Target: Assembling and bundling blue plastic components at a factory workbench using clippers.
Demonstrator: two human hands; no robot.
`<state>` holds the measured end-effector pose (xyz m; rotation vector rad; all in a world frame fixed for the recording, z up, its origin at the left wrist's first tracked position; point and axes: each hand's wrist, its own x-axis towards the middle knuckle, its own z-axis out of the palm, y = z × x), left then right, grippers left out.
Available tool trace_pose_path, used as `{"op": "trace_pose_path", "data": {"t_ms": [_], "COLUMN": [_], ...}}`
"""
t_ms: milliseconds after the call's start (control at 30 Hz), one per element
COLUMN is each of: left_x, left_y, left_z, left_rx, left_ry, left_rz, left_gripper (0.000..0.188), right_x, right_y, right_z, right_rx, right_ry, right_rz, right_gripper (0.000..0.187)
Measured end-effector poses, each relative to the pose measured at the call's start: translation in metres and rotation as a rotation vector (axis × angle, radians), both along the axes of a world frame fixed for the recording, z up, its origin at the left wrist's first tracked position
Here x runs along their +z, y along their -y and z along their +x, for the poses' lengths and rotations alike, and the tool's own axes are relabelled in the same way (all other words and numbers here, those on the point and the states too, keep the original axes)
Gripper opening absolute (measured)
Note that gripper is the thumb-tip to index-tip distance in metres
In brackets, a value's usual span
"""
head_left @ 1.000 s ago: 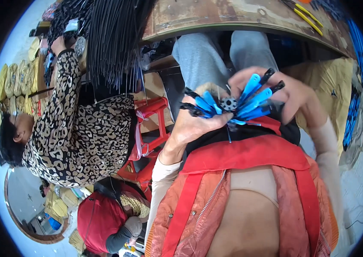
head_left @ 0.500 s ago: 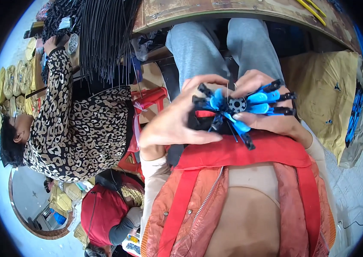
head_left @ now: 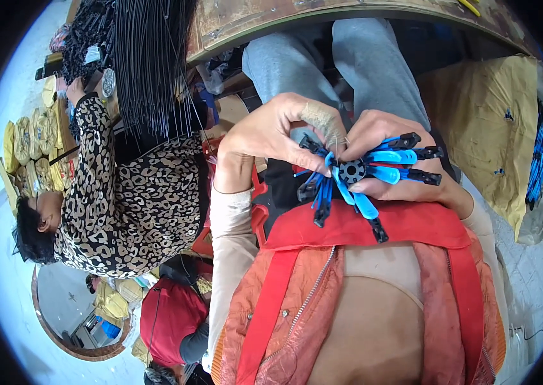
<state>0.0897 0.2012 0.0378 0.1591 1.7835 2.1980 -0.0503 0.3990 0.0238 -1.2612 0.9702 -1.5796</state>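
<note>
My right hand (head_left: pixel 384 131) grips a round black notched hub (head_left: pixel 351 171) between thumb and fingers, over my lap. Blue arms (head_left: pixel 384 173) with black jointed ends fan out around the hub, some through the right hand's fingers and some hanging lower left. My left hand (head_left: pixel 278 131), with tan tape on one finger, is closed in a pinch at the hub's left side, on a blue arm (head_left: pixel 330 159). A fine wire or thread shows faintly by the fingertips; where it runs I cannot make out.
A worn wooden table (head_left: pixel 348 9) edges the far side, with a bundle of long black rods (head_left: pixel 150 64) at its left. A person in a leopard-print top (head_left: pixel 137 199) sits at left. Blue pieces (head_left: pixel 539 157) lie on tan sacking (head_left: pixel 476 128) at right.
My left hand has gone from loosely spread beside the hub to a pinch at its left side. The left-hand blue arms have swung lower. The right hand keeps its hold.
</note>
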Motion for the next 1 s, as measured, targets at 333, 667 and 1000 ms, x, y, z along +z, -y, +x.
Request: {"op": "trace_pose_path", "data": {"t_ms": [333, 667, 1000], "left_x": [0.003, 0.036, 0.026], "left_y": [0.033, 0.105, 0.139], "left_z": [-0.022, -0.033, -0.027], "left_rx": [0.297, 0.666, 0.706], "left_ry": [0.104, -0.06, 0.115], "left_rz": [0.127, 0.06, 0.143], "left_gripper": [0.021, 0.018, 0.018], "right_x": [0.003, 0.051, 0.052], "right_y": [0.063, 0.173, 0.212], "right_z": [-0.05, -0.087, -0.084], "right_rx": [0.024, 0.121, 0.214], "right_ry": [-0.035, -0.075, -0.133], "right_rz": [-0.048, -0.021, 0.109], "right_gripper": [0.032, 0.031, 0.035]}}
